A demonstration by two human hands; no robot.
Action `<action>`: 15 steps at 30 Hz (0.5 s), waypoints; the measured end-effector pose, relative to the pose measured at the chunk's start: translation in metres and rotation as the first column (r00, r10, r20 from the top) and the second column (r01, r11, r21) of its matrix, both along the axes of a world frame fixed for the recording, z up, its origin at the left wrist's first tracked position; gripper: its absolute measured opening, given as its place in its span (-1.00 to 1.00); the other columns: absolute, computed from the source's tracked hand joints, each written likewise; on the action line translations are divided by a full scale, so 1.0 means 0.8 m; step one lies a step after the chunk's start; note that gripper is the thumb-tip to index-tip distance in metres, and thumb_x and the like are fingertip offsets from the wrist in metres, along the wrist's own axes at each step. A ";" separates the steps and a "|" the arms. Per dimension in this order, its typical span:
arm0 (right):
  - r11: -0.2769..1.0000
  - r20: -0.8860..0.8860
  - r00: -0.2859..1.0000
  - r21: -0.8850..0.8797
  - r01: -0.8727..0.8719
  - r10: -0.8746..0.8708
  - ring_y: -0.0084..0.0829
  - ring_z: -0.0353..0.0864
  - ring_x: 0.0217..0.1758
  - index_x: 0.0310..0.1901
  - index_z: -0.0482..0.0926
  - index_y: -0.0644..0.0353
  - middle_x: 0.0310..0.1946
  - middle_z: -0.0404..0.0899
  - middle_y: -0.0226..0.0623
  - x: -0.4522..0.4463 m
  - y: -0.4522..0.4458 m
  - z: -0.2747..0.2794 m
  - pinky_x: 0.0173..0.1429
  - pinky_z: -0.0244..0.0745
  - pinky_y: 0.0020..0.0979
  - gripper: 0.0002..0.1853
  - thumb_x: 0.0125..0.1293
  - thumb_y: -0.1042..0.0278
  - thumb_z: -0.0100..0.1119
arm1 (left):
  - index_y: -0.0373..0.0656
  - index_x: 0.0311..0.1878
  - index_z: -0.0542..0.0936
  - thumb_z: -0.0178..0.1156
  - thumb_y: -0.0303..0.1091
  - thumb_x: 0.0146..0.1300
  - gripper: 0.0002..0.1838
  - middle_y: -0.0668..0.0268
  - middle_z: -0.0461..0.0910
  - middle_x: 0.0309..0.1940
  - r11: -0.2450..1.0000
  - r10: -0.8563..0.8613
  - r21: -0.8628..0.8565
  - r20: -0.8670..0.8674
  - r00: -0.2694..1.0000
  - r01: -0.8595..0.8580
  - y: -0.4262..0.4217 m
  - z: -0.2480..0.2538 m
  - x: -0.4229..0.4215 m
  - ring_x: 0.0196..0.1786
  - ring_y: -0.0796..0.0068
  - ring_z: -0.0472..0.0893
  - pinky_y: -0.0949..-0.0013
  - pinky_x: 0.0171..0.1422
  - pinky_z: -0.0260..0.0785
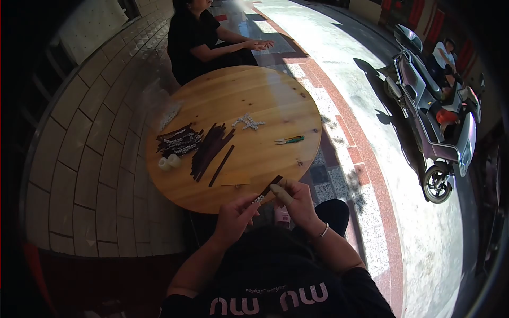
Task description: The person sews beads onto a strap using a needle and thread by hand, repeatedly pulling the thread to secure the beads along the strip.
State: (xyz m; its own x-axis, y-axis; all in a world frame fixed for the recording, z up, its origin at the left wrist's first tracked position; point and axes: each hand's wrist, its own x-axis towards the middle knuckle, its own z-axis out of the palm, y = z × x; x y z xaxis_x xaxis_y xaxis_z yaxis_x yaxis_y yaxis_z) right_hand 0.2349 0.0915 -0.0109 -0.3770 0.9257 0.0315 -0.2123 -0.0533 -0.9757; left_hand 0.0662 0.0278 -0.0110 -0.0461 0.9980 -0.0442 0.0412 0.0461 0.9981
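Near the table's front edge, a dark strip (272, 184) with small white beads along its lower end spans my two hands. My left hand (236, 217) pinches the beaded end between thumb and fingers. Toward the other end, my right hand (298, 202) is closed on the same strip, and a pale covering shows on one of its fingers. A single dark strip (221, 166) lies on the table beyond my left hand. Beside it are a bundle of plain dark strips (210, 149) and a pile of beaded strips (180, 140).
The round wooden table (254, 172) also bears white bead pieces (248, 122), green-handled snips (290, 140), two whitish rolls (168, 162) and a clear plastic bag (168, 114). Across it sits a person in black (196, 42). A scooter (429, 106) stands on the right.
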 end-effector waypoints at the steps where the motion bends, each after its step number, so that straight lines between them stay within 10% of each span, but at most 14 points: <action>1: 1.000 0.002 1.000 -0.025 -0.008 0.008 -0.71 0.42 -0.55 -0.20 0.54 0.33 -0.54 0.50 -0.46 -0.001 0.003 -0.001 -0.46 0.30 -0.66 -0.80 0.27 0.36 0.12 | -0.35 -0.04 0.54 0.07 -0.43 0.27 -0.75 0.32 0.56 -0.37 0.999 -0.020 -0.025 0.028 0.999 0.021 -0.001 0.000 0.000 -0.42 0.69 0.51 0.64 -0.44 0.33; 15: 0.997 0.051 0.998 -0.063 0.036 -0.033 -0.67 0.47 -0.44 -0.14 0.54 0.34 -0.46 0.52 -0.43 0.020 0.012 -0.019 -0.31 0.36 -0.64 -0.78 0.31 0.37 0.05 | -0.34 -0.10 0.55 0.04 -0.36 0.30 -0.75 0.37 0.54 -0.36 0.976 -0.071 -0.183 0.243 0.967 0.117 -0.012 -0.017 -0.023 -0.32 0.69 0.51 0.58 -0.30 0.40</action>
State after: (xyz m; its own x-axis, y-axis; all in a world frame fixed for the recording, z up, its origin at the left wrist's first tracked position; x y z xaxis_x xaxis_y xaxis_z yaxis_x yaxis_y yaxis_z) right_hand 0.2512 0.1007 -0.0262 -0.3446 0.9376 -0.0459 -0.1664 -0.1091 -0.9800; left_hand 0.0481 0.0185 -0.0243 0.0823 0.9683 -0.2358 -0.1790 0.2471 0.9523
